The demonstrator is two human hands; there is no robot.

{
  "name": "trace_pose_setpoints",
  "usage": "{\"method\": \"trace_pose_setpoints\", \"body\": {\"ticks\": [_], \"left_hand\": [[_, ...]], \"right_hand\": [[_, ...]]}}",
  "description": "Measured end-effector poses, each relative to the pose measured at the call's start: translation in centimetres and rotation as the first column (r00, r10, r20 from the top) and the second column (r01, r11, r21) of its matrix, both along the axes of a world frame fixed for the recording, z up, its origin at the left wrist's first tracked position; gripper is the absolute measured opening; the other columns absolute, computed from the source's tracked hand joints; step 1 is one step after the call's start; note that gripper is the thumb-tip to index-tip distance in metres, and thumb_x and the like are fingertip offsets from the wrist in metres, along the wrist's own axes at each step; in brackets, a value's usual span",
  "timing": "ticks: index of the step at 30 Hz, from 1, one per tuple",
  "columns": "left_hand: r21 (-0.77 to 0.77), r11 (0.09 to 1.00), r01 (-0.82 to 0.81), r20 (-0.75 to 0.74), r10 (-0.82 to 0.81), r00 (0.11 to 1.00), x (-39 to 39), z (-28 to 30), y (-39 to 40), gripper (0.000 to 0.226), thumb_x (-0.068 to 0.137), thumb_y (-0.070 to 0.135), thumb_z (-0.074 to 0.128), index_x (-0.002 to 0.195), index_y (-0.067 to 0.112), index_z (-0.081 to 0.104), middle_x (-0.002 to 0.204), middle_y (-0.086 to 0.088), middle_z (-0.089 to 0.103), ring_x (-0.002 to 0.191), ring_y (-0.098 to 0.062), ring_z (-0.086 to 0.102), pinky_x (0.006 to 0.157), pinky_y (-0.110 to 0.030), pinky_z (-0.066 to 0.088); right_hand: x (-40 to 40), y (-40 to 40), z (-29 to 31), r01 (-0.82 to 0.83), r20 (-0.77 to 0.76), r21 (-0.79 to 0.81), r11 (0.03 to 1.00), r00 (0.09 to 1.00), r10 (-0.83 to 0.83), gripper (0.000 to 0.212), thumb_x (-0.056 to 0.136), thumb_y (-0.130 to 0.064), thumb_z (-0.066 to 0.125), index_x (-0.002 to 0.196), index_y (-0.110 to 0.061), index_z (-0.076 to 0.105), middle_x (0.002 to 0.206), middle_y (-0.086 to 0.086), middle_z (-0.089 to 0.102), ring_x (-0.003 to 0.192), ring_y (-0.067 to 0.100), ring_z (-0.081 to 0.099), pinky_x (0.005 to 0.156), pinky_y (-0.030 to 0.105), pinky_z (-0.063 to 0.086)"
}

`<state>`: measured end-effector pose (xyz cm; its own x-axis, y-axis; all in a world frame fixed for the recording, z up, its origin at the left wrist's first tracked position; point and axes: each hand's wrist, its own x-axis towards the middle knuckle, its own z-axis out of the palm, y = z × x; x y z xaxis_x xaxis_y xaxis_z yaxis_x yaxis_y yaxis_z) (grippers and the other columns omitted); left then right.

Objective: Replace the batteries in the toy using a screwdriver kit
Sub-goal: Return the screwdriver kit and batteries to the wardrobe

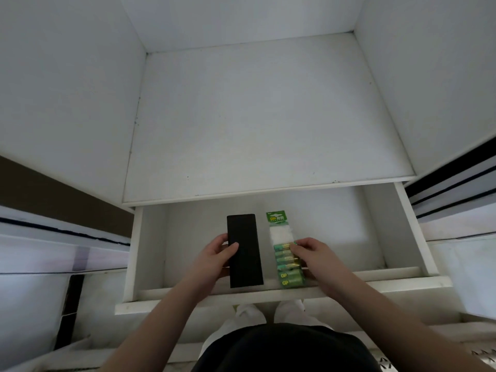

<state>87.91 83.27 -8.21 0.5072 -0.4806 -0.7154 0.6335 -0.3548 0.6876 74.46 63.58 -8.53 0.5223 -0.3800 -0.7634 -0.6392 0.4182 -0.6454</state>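
Hands down in an open white drawer (139, 251), seen from the head camera looking straight down. Left hand (214, 257) grips a flat black case (244, 251) by its left long edge, thumb lying across the top face and the other fingers curled under the side. The case lies lengthwise in the middle of the drawer, its near end close to the drawer front. Just to its right, close but apart, sits a green battery pack (286, 260), a strip of cells in clear wrap with a green card header at the far end. Right hand (318, 257) is on that pack, fingers (300, 244) curled over its right edge and onto the cells, pinching the strip. Above the drawer, a bare white shelf (255, 124) runs back between two white side walls. Below the drawer front, white shoes (251, 314) and dark clothing of the person show.
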Motion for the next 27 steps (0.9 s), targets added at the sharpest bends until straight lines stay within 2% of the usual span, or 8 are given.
{"method": "trace_pose_setpoints", "body": {"ticks": [4,8,11,14,18,22,25,27], "left_hand": [[0.11,0.994,0.0,-0.007,0.001,1.0,1.3,-1.9,-1.3,0.027,0.099,0.021,0.054,0.126,0.017,0.055,0.112,-0.008,0.068,0.098,-0.024,0.069,0.072,-0.032,0.057],[0.176,0.984,0.0,-0.006,0.001,1.0,2.4,-4.0,-2.4,0.027,0.099,0.02,0.055,0.125,0.015,0.054,0.105,-0.007,0.068,0.087,-0.023,0.069,0.064,-0.028,0.055],[0.232,0.973,-0.001,0.086,-0.02,0.996,3.4,-5.5,-3.2,0.03,0.097,0.019,0.058,0.126,0.011,0.053,0.104,-0.01,0.068,0.082,-0.021,0.067,0.056,-0.025,0.054],[0.318,0.946,0.062,0.239,-0.143,0.96,4.2,-7.2,-3.8,0.04,0.094,0.023,0.061,0.131,0.013,0.048,0.114,-0.013,0.065,0.089,-0.023,0.067,0.063,-0.029,0.056],[0.364,0.93,0.049,0.254,-0.15,0.955,4.2,-8.8,-4.3,0.039,0.094,0.024,0.062,0.127,0.009,0.048,0.121,-0.014,0.061,0.099,-0.028,0.064,0.081,-0.039,0.056],[0.403,0.913,0.06,0.283,-0.186,0.941,4.2,-9.6,-4.6,0.037,0.095,0.025,0.06,0.127,0.009,0.049,0.122,-0.013,0.06,0.097,-0.026,0.063,0.076,-0.035,0.056],[0.465,0.879,0.104,0.353,-0.293,0.889,4.5,-9.9,-4.8,0.039,0.095,0.029,0.059,0.127,0.009,0.051,0.121,-0.012,0.061,0.101,-0.026,0.062,0.083,-0.034,0.054],[0.518,0.842,0.151,0.397,-0.393,0.83,4.7,-10.2,-4.9,0.042,0.096,0.029,0.058,0.13,0.006,0.051,0.123,-0.012,0.061,0.107,-0.026,0.06,0.086,-0.029,0.049]], "right_hand": [[1.5,-1.9,-1.5,0.019,-0.055,-0.042,0.999,0.998,-0.021,0.014,0.094,-0.016,0.058,0.106,-0.007,0.059,0.098,0.015,0.067,0.083,0.026,0.067,0.072,0.036,0.057],[2.5,-3.3,-3.6,-0.011,-0.136,-0.146,0.989,0.991,-0.009,0.018,0.093,-0.018,0.06,0.107,-0.007,0.058,0.101,0.015,0.066,0.082,0.026,0.067,0.065,0.032,0.056],[3.4,-3.7,-5.1,-0.083,-0.169,-0.222,0.971,0.985,0.045,0.02,0.092,-0.022,0.06,0.107,-0.009,0.058,0.1,0.012,0.065,0.086,0.026,0.066,0.069,0.038,0.058],[4.2,-3.7,-5.9,-0.128,-0.17,-0.267,0.955,0.982,0.084,0.022,0.091,-0.027,0.061,0.107,-0.011,0.06,0.098,0.009,0.065,0.089,0.027,0.066,0.079,0.045,0.058],[4.8,-3.8,-6.8,-0.132,-0.178,-0.311,0.941,0.981,0.079,0.023,0.091,-0.027,0.061,0.107,-0.011,0.059,0.1,0.009,0.065,0.093,0.026,0.064,0.086,0.046,0.055],[5.2,-4.3,-7.6,-0.156,-0.203,-0.334,0.93,0.975,0.091,0.017,0.091,-0.026,0.061,0.103,-0.015,0.057,0.103,0.01,0.064,0.096,0.027,0.063,0.087,0.046,0.055],[5.6,-4.2,-7.6,-0.202,-0.219,-0.37,0.907,0.968,0.126,0.019,0.093,-0.026,0.059,0.107,-0.013,0.058,0.1,0.008,0.063,0.09,0.024,0.061,0.077,0.036,0.054],[5.8,-4.2,-7.8,-0.254,-0.244,-0.404,0.879,0.956,0.164,0.024,0.095,-0.025,0.055,0.112,-0.009,0.058,0.099,0.007,0.062,0.086,0.019,0.057,0.065,0.026,0.044]]}}
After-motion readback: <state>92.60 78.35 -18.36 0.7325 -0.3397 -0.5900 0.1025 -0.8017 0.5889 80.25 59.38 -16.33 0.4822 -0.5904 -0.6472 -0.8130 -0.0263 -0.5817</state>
